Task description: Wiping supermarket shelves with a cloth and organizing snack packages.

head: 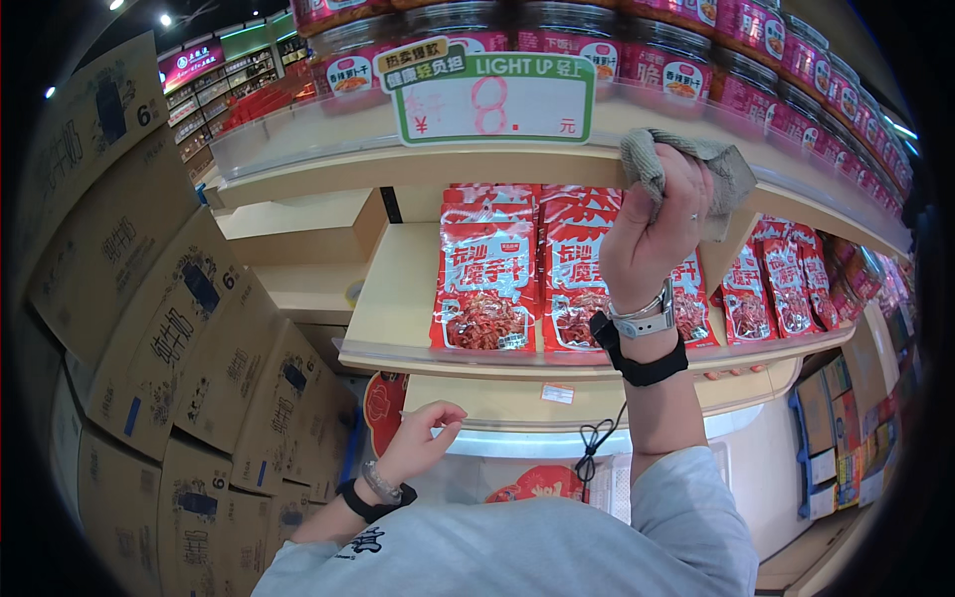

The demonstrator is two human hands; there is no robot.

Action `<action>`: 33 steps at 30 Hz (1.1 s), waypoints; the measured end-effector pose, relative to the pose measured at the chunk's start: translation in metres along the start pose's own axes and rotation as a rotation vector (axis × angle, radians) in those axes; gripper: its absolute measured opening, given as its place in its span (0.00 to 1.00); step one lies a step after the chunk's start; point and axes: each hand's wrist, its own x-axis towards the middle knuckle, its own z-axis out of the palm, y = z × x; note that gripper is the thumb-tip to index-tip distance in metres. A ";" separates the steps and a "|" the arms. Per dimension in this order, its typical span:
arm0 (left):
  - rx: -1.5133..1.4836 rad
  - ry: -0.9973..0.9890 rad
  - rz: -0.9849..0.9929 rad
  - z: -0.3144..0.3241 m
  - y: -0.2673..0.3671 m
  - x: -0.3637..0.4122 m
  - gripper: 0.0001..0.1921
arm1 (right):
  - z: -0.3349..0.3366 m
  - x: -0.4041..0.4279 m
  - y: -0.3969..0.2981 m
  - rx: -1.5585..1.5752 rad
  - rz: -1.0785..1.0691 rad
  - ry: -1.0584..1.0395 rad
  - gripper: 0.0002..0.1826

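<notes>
My right hand [656, 224] is raised to the upper shelf, gripping a grey-green cleaning cloth [727, 175]. The cloth lies against the front edge of that wooden shelf [515, 170] and its clear plastic guard strip [298, 142], just right of a green-framed price sign [533, 97]. Behind my right wrist, red snack pouches [489, 272] stand in rows on the lower shelf [395, 276], partly hidden by my arm. Low on the left, my left hand [425, 440] hangs in front of the bottom shelf with loosely bent fingers and holds nothing.
Jars with pink labels [671, 67] crowd the upper shelf. Stacked cardboard cartons [179, 328] rise close on my left. A looped black cord [589, 451] dangles near my right forearm. Boxed goods [835, 425] are stacked at right. Red decorations [537, 483] sit low ahead.
</notes>
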 end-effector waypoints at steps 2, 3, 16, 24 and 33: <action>0.059 -0.056 0.016 -0.002 0.003 0.002 0.09 | 0.006 0.002 -0.009 0.029 0.017 -0.005 0.11; 0.055 -0.044 0.007 -0.003 0.002 0.003 0.09 | 0.010 0.003 -0.015 0.048 0.032 -0.004 0.10; -0.014 -0.152 0.127 -0.087 -0.045 0.002 0.09 | 0.093 -0.010 -0.125 0.151 -0.059 -0.062 0.09; -0.041 -0.204 0.019 -0.202 -0.098 0.014 0.10 | 0.177 -0.010 -0.207 -0.055 -0.068 -0.011 0.07; -0.106 -0.328 0.156 -0.243 -0.149 0.048 0.09 | 0.224 -0.023 -0.259 -0.043 0.024 0.103 0.13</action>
